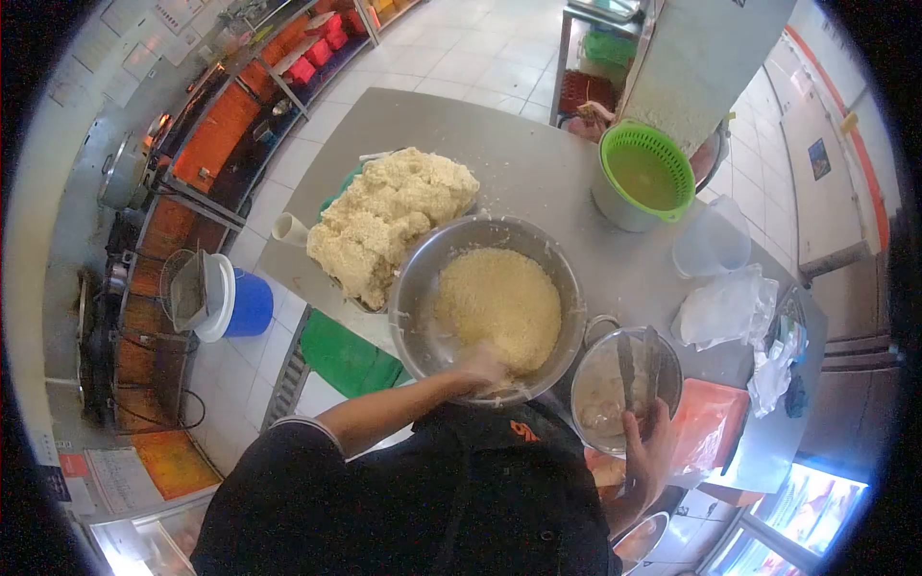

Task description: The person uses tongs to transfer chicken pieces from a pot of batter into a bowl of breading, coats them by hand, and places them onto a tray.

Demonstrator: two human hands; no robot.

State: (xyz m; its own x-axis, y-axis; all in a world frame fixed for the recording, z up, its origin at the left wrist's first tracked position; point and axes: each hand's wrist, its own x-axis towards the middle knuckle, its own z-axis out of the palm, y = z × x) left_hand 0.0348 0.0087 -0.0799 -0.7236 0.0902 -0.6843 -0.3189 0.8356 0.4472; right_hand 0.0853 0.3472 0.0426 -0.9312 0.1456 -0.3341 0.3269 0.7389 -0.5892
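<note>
A wide steel bowl (408, 331) of pale yellow crumbs (504, 298) stands in front of me. My left hand (485, 368) reaches into the near side of the crumbs; its fingers are blurred and partly buried. On the right, my right hand (651, 444) has its fingers wrapped round metal tongs (629, 370). The tongs' far ends rest over a smaller metal bowl (583, 403) that holds cloudy liquid and pale pieces. Behind the wide bowl, to the left, a big heap of crumb-coated food (394, 211) fills a tray.
A white bucket with a green strainer basket (687, 182) stands at the back right. Clear plastic bags (725, 307) and a red tray (709, 422) lie right. A green board (348, 353) is at left, with a blue bucket (252, 302) beyond the table.
</note>
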